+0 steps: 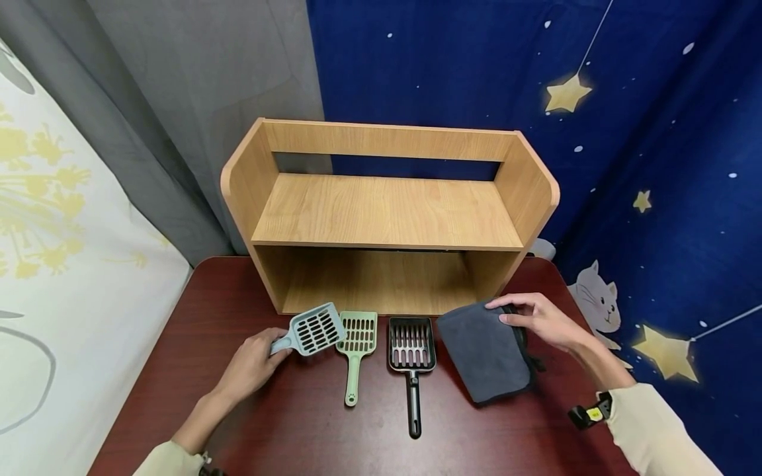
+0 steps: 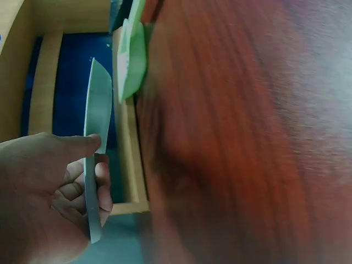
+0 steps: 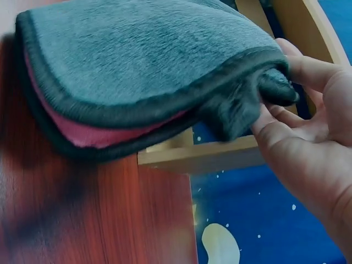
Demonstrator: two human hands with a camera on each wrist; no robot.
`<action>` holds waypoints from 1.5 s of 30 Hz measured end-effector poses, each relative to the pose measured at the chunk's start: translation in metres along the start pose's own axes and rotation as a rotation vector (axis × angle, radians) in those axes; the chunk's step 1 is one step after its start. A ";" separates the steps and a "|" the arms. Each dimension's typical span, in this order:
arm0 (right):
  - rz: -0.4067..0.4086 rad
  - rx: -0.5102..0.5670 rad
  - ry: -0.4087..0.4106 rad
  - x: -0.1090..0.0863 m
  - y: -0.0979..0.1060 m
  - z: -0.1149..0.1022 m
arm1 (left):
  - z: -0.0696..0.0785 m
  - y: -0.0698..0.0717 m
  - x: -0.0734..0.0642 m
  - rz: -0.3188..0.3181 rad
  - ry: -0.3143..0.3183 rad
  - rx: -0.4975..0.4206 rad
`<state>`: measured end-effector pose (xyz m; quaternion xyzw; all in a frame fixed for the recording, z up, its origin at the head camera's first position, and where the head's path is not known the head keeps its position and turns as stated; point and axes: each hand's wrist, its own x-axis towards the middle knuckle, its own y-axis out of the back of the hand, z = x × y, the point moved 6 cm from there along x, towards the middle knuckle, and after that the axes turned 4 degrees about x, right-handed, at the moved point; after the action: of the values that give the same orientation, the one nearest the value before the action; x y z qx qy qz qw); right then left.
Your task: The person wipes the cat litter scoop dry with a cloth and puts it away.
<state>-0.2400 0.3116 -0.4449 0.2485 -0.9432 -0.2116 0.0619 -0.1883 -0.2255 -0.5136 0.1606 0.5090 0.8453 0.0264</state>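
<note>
pale blue slotted scoop [image 1: 317,328]: handle clamped in the left hand [image 1: 250,363], held above the dark red table [image 1: 297,430], head overlapping the green scoop [image 1: 354,357] as i see it. right hand [image 1: 544,320] pinches folded grey cloth [image 1: 485,350] by its edge, right of the black scoop [image 1: 412,370]. wooden shelf [image 1: 387,211] stands behind.

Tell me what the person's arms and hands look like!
The left sleeve and right sleeve are pale cream. The left hand and right hand wear no gloves. A small black gadget with a yellow patch sits by the right cuff; something dark shows at the left one, partly cut off.
</note>
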 end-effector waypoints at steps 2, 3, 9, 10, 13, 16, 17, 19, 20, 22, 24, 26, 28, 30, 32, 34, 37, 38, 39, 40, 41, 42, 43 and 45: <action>0.027 0.015 -0.004 -0.001 -0.001 -0.003 | 0.006 0.002 0.004 -0.022 -0.009 -0.005; 0.039 0.024 -0.006 -0.001 -0.002 -0.005 | 0.009 0.002 0.006 -0.030 -0.015 -0.008; 0.120 0.094 0.000 -0.003 -0.008 -0.022 | 0.029 0.007 0.022 -0.055 -0.062 -0.022; 0.134 0.111 0.004 -0.003 -0.010 -0.026 | 0.032 0.008 0.025 -0.056 -0.071 -0.022; 0.174 0.153 0.021 -0.003 -0.015 -0.035 | 0.044 0.010 0.032 -0.057 -0.105 -0.026; 0.219 0.174 0.037 -0.001 -0.020 -0.044 | 0.056 0.012 0.038 -0.054 -0.144 -0.028; 0.233 0.183 0.040 0.000 -0.022 -0.047 | 0.060 0.011 0.039 -0.058 -0.157 -0.029; 0.253 0.211 0.046 0.002 -0.027 -0.054 | 0.069 0.010 0.043 -0.068 -0.178 -0.032; 0.257 0.230 0.052 0.003 -0.029 -0.057 | 0.073 0.010 0.045 -0.075 -0.189 -0.035; 0.264 0.255 0.073 0.006 -0.034 -0.066 | 0.082 0.007 0.049 -0.089 -0.210 -0.035; 0.268 0.249 0.102 0.010 -0.040 -0.074 | 0.090 0.005 0.052 -0.096 -0.236 -0.030; 0.275 0.203 0.142 0.015 -0.047 -0.083 | 0.100 0.003 0.056 -0.101 -0.261 -0.026; 0.279 0.152 0.179 0.020 -0.055 -0.093 | 0.109 0.001 0.058 -0.102 -0.280 -0.016; 0.268 0.124 0.204 0.026 -0.063 -0.101 | 0.118 -0.001 0.061 -0.100 -0.297 0.002; 0.247 0.124 0.219 0.032 -0.072 -0.108 | 0.126 -0.003 0.064 -0.101 -0.310 0.018; 0.216 0.134 0.229 0.038 -0.081 -0.113 | 0.133 -0.005 0.066 -0.098 -0.327 0.034; 0.180 0.158 0.228 0.047 -0.094 -0.116 | 0.143 -0.008 0.069 -0.090 -0.346 0.037; 0.171 0.162 0.224 0.050 -0.098 -0.117 | 0.145 -0.009 0.070 -0.087 -0.349 0.037; 0.162 0.166 0.216 0.054 -0.102 -0.116 | 0.148 -0.009 0.071 -0.082 -0.350 0.033; 0.161 0.169 0.204 0.057 -0.106 -0.115 | 0.150 -0.010 0.071 -0.080 -0.346 0.022; 0.159 0.159 0.194 0.060 -0.111 -0.114 | 0.153 -0.010 0.072 -0.077 -0.346 0.016; 0.161 0.144 0.181 0.063 -0.115 -0.113 | 0.155 -0.011 0.073 -0.075 -0.342 0.009; 0.164 0.126 0.169 0.066 -0.119 -0.112 | 0.157 -0.011 0.073 -0.070 -0.341 0.003; 0.182 0.061 0.148 0.072 -0.127 -0.109 | 0.160 -0.011 0.074 -0.073 -0.327 -0.015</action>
<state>-0.2227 0.1361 -0.4003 0.1786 -0.9607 -0.1573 0.1429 -0.2118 -0.0681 -0.4361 0.2774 0.4969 0.8102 0.1406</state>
